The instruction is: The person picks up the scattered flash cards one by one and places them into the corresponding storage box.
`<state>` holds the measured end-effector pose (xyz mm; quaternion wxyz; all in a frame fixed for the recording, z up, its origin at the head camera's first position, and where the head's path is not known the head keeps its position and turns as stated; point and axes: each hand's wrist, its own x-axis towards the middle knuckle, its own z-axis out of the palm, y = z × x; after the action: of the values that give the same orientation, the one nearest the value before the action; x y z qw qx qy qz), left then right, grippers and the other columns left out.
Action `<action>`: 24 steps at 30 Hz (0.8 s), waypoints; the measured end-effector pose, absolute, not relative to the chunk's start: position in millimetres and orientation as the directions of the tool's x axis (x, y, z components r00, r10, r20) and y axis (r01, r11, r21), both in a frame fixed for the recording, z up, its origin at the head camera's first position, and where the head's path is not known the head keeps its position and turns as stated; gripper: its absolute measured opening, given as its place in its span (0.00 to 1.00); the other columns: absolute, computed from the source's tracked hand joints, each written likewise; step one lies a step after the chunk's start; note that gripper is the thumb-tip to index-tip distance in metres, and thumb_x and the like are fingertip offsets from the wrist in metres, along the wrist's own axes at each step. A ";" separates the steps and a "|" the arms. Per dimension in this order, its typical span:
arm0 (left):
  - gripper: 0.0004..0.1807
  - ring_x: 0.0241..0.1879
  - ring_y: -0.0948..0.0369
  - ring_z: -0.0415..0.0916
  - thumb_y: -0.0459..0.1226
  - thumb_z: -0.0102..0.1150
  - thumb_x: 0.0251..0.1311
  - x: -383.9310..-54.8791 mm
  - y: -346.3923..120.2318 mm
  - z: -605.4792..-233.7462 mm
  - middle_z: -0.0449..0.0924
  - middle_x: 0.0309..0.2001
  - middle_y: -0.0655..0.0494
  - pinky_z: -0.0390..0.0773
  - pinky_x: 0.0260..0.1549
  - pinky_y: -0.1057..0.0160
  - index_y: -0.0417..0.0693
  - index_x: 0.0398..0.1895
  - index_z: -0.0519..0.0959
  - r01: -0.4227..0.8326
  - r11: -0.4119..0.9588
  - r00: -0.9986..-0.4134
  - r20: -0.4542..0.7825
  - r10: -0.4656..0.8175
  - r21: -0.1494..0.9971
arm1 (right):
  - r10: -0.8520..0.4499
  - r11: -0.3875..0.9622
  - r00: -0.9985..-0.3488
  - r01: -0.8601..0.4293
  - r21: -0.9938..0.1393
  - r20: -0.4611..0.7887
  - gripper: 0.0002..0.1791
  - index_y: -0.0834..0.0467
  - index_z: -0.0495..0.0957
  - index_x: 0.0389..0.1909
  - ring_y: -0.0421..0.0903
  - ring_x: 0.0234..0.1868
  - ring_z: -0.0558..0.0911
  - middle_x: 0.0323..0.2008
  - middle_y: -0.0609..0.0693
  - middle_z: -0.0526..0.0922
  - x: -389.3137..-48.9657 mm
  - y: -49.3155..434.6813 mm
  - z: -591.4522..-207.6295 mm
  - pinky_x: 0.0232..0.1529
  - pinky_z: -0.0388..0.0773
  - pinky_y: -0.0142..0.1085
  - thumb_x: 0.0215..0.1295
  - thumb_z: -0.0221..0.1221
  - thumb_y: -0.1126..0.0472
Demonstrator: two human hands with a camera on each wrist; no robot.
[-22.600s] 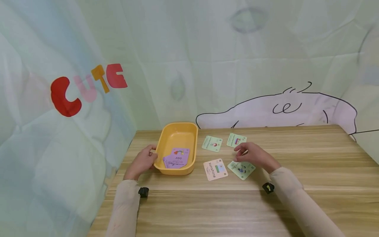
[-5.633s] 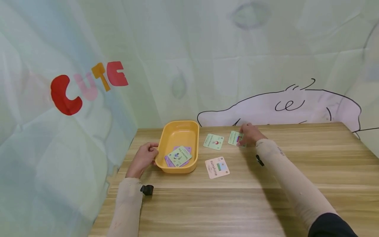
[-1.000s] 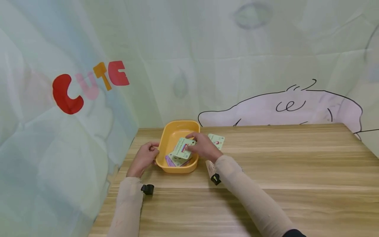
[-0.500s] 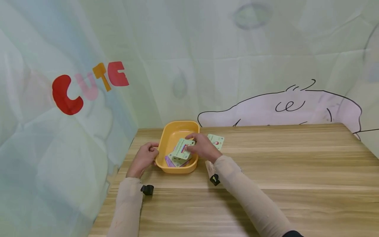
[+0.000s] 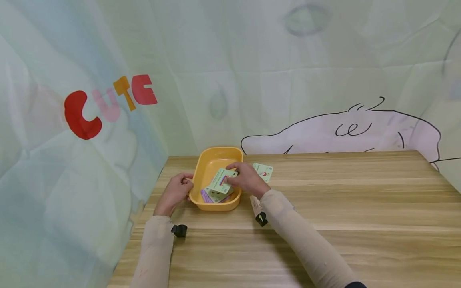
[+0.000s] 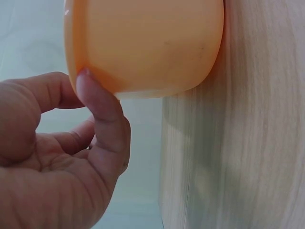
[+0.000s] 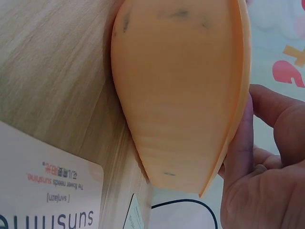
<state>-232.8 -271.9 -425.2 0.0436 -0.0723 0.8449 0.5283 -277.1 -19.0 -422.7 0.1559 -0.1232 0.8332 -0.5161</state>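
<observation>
The right hand (image 5: 248, 179) reaches left and pinches a pale-green, round-cornered card (image 5: 219, 182) by its right side; the card slants, its printed left edge running near-left to far-right, a small coloured picture beside the thumb. It is over the near half of a yellow, rounded plastic tray (image 5: 211, 163), long axis near to far, whose left rim the left hand (image 5: 174, 193) grips. Purple cards (image 5: 205, 196) lie inside. Right of it lies a pale-pink "sunshine" card (image 7: 52, 186).
</observation>
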 end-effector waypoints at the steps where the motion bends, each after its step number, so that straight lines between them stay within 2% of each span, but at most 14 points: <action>1: 0.22 0.31 0.58 0.72 0.30 0.46 0.69 -232.8 -272.0 -425.3 0.69 0.41 0.48 0.80 0.27 0.62 0.35 0.65 0.70 -0.168 0.434 -0.986 -0.150 -0.074 0.885 | -0.366 0.437 -0.921 -0.045 -0.899 -0.132 0.25 0.53 0.76 0.63 0.46 0.42 0.84 0.53 0.52 0.77 -277.2 -19.0 -422.9 0.46 0.81 0.36 0.66 0.67 0.57; 9: 0.22 0.31 0.58 0.72 0.30 0.46 0.69 -235.2 -271.5 -426.3 0.69 0.41 0.48 0.79 0.26 0.63 0.35 0.66 0.69 -0.170 0.439 -0.985 -0.151 -0.078 0.882 | -0.359 0.440 -0.924 -0.045 -0.897 -0.130 0.25 0.53 0.77 0.62 0.46 0.41 0.84 0.52 0.52 0.77 -277.2 -19.2 -421.8 0.45 0.81 0.36 0.66 0.68 0.54; 18: 0.22 0.31 0.58 0.72 0.30 0.46 0.69 -233.8 -271.0 -425.6 0.69 0.42 0.48 0.80 0.27 0.63 0.36 0.66 0.69 -0.177 0.445 -0.984 -0.159 -0.079 0.878 | -0.359 0.448 -0.927 -0.067 -0.891 -0.110 0.26 0.56 0.77 0.62 0.49 0.39 0.86 0.50 0.55 0.78 -277.8 -20.4 -424.2 0.37 0.80 0.32 0.66 0.68 0.54; 24: 0.22 0.31 0.58 0.71 0.30 0.46 0.69 -233.3 -271.6 -426.3 0.69 0.42 0.48 0.80 0.27 0.62 0.35 0.66 0.69 -0.172 0.444 -0.985 -0.155 -0.075 0.880 | -0.355 0.458 -0.929 -0.074 -0.886 -0.106 0.26 0.56 0.77 0.62 0.48 0.37 0.86 0.50 0.55 0.78 -278.4 -20.3 -425.2 0.36 0.79 0.32 0.66 0.68 0.54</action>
<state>-233.3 -271.6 -426.3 0.0464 -0.0727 0.8483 0.5224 -278.4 -20.3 -425.2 0.1391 -0.1272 0.8423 -0.5050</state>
